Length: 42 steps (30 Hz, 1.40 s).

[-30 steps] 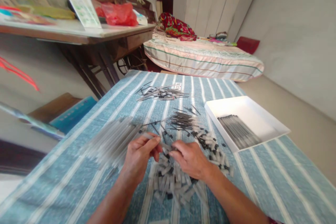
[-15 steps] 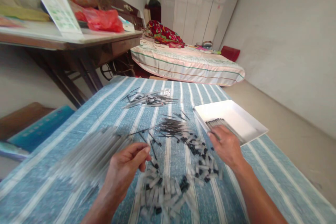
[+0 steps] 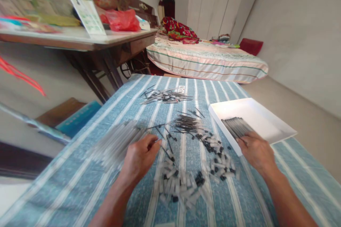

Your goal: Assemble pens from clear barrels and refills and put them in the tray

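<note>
My left hand (image 3: 140, 158) lies low over the striped blue tablecloth (image 3: 80, 184), fingers stretched out toward loose thin black refills (image 3: 166, 145), beside a blurred pile of clear pen tubes (image 3: 117, 142). Nothing shows in it. My right hand (image 3: 257, 150) rests on the near corner of a white tray (image 3: 266, 117). Its fingers are closed together on the near end of a row of dark pens (image 3: 236, 126) lying in the tray; its fingertips are hidden. Between my hands lies a heap of small clear and black caps (image 3: 186, 181).
A bundle of black refills (image 3: 188, 124) lies mid-table, and another scatter of parts (image 3: 165, 95) lies farther back. A cluttered wooden desk (image 3: 106, 39) stands at the left, with a bed (image 3: 207, 60) behind the table. Bare floor runs along the right.
My hands were together over the cap heap. My right hand then went right to the tray and now sits on the pens. My left hand stayed low near the tubes.
</note>
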Available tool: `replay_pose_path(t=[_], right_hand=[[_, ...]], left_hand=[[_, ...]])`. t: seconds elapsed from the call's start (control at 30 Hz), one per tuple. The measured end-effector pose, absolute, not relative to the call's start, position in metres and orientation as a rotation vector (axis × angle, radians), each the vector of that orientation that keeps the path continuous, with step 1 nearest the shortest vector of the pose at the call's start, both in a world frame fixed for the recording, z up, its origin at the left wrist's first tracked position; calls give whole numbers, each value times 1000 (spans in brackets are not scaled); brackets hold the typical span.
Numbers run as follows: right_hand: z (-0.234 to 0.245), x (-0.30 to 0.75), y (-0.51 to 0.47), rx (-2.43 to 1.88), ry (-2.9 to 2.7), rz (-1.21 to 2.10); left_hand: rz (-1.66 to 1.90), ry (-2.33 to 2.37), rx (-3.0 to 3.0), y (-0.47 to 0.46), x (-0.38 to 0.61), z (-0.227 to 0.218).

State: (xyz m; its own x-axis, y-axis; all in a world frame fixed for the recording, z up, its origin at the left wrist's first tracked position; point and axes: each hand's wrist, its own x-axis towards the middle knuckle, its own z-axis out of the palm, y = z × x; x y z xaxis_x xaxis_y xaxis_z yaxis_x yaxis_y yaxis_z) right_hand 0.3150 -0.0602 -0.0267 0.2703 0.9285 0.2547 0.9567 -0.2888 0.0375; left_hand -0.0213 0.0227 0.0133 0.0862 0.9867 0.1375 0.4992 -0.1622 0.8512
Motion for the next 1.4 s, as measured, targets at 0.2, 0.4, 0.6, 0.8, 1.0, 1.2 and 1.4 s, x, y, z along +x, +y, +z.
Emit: replay_pose_path(t=[0.2,0.4,0.6,0.8,1.0,1.2,1.4], right_hand=[[-33,324,-67,-2414,-1821,-342],[-22,311,-62,-2306,-1759,-403],[-7,246,-36,-1870,-1963,-32],[-17,186,-15,-1695,-2171,234],[-35,177,-15,-1670,-2206,242],[-40,170,-11,-1619,-2223,194],[-31,156,-6,-1643,-2264,154]], left_hand=[[896,1620,1951,24,-34,12],[682,1653,2124,27,-35,3],[95,1844,2341,23,-25,-1],[-91,1817,2414,21,-22,-1],[-135,1804,2397,20,-21,-2],[88,1823,2431,16,-20,-1],[670,1689,2300,17,-21,-3]])
